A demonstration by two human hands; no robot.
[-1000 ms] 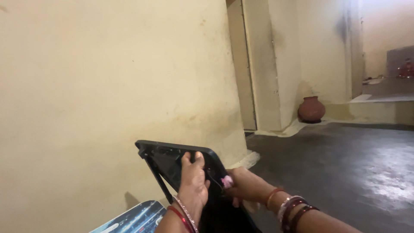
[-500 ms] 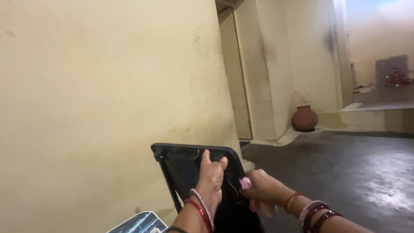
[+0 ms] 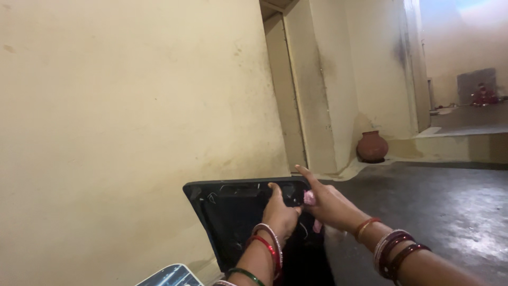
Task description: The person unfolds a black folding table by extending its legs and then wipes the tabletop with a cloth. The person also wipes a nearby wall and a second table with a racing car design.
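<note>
A black flat panel (image 3: 233,212) with rounded corners stands upright in front of me, its top edge level. My left hand (image 3: 279,212) grips the panel's top edge near the right corner, bangles on the wrist. My right hand (image 3: 328,204) is at the panel's right corner, pinching a small pink object (image 3: 309,198) with the forefinger pointing up and left. A thin dark thread or wire hangs near the hands on the panel face.
A cream wall (image 3: 132,106) rises close on the left. A doorway recess (image 3: 286,90) lies ahead, with a brown clay pot (image 3: 372,146) on the dark floor (image 3: 434,201). A raised ledge (image 3: 460,137) runs at the right. A blue-white patterned object (image 3: 169,276) lies at the bottom.
The panel has turned so its top edge is level. My left hand slid right along the top edge, and my right hand rose to the corner with its forefinger extended.
</note>
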